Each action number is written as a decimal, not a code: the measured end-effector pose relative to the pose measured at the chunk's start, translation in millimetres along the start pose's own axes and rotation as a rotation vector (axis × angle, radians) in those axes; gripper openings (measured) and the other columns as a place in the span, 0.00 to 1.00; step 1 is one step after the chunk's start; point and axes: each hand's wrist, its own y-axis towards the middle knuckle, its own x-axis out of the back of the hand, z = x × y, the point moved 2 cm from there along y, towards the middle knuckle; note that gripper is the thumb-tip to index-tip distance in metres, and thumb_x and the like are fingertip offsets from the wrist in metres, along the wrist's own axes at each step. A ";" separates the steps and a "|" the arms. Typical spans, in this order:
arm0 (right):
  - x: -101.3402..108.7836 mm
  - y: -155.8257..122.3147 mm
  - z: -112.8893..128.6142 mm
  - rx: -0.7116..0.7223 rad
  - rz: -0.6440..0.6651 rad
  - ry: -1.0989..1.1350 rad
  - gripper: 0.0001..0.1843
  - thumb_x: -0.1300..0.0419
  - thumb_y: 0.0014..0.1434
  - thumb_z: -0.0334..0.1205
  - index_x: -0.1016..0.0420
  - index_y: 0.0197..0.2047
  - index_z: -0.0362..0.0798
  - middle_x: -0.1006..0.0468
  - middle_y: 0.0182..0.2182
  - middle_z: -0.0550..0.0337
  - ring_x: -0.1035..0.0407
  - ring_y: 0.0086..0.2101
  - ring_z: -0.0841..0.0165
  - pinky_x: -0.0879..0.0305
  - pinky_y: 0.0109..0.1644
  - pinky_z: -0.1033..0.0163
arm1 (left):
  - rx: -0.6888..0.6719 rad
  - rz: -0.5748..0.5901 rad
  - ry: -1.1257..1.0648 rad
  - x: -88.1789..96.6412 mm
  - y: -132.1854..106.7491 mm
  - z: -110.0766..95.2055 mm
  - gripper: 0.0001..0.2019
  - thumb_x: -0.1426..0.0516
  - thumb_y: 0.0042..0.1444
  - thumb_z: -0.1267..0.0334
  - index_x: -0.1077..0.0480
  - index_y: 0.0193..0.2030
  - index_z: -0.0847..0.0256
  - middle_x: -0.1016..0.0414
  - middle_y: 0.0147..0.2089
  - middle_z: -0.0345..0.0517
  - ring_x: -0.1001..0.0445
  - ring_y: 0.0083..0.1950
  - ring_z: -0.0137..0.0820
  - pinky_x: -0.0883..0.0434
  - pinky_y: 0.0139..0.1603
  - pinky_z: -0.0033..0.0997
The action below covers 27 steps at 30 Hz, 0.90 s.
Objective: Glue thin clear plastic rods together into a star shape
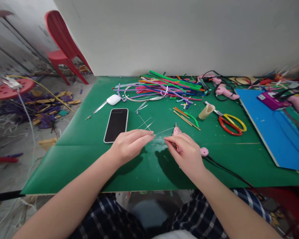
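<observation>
My left hand (132, 146) is closed in a pinch above the green table, its fingertips on a thin pale wire (164, 130) that slants up to the right. To its right, my right hand (186, 152) also pinches, thumb against forefinger; whatever sits between those fingertips is too small to make out. A pink glue gun (176, 130) lies just behind and partly beneath my right hand, mostly covered by it. Several thin silvery wires (149, 124) cross one another beyond my left fingertips. A dark-screened phone (116, 125) rests behind my left wrist.
At the back lies a heap of coloured pipe cleaners (164, 86). Scissors (230, 124) with red and yellow handles lie right of a short beige tube (206, 112). A white case (113, 99) sits back left, a blue board (271, 129) far right. A black cord (229, 169) trails rightward.
</observation>
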 end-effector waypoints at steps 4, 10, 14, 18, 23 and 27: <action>-1.5 0.1 0.1 0.003 0.003 -0.012 0.06 0.43 0.58 0.30 0.24 0.36 0.48 0.21 0.28 0.58 0.29 0.31 0.67 0.32 0.37 0.61 | 0.073 0.012 -0.095 1.6 -1.2 -0.2 0.18 0.49 0.51 0.80 0.34 0.48 0.63 0.21 0.42 0.51 0.22 0.44 0.32 0.24 0.41 0.29; -4.1 -0.7 -0.9 0.002 0.004 -0.020 0.05 0.42 0.58 0.30 0.24 0.35 0.46 0.21 0.28 0.57 0.29 0.31 0.67 0.32 0.38 0.61 | 0.178 0.007 -0.154 6.0 1.4 -1.5 0.17 0.45 0.49 0.79 0.32 0.46 0.64 0.22 0.44 0.53 0.24 0.44 0.34 0.25 0.44 0.36; -6.6 -0.9 -2.4 -0.012 0.010 -0.012 0.06 0.43 0.58 0.30 0.24 0.35 0.47 0.22 0.28 0.57 0.29 0.31 0.67 0.33 0.37 0.61 | 0.205 0.086 -0.136 4.2 4.2 -1.4 0.16 0.43 0.51 0.74 0.32 0.48 0.64 0.22 0.45 0.53 0.26 0.50 0.38 0.27 0.50 0.41; -8.9 -0.6 -4.3 -0.029 0.026 0.007 0.06 0.43 0.58 0.30 0.24 0.35 0.47 0.22 0.29 0.57 0.28 0.32 0.67 0.32 0.40 0.60 | 0.235 0.118 -0.115 0.5 2.5 0.2 0.17 0.44 0.53 0.71 0.33 0.51 0.63 0.22 0.46 0.53 0.26 0.52 0.39 0.28 0.51 0.40; -12.2 -1.4 -6.9 -0.062 0.037 0.046 0.07 0.43 0.58 0.31 0.24 0.35 0.48 0.23 0.30 0.57 0.28 0.34 0.66 0.32 0.46 0.56 | 0.250 0.133 -0.113 -2.6 -0.1 1.0 0.16 0.44 0.53 0.71 0.32 0.50 0.64 0.22 0.45 0.55 0.24 0.48 0.38 0.27 0.48 0.40; -14.7 -3.0 -8.6 -0.069 0.044 0.031 0.07 0.43 0.58 0.31 0.24 0.35 0.49 0.25 0.30 0.58 0.29 0.34 0.66 0.34 0.48 0.54 | 0.254 0.140 -0.107 -4.2 -1.1 1.2 0.15 0.44 0.53 0.70 0.31 0.49 0.63 0.22 0.44 0.53 0.24 0.47 0.38 0.27 0.47 0.39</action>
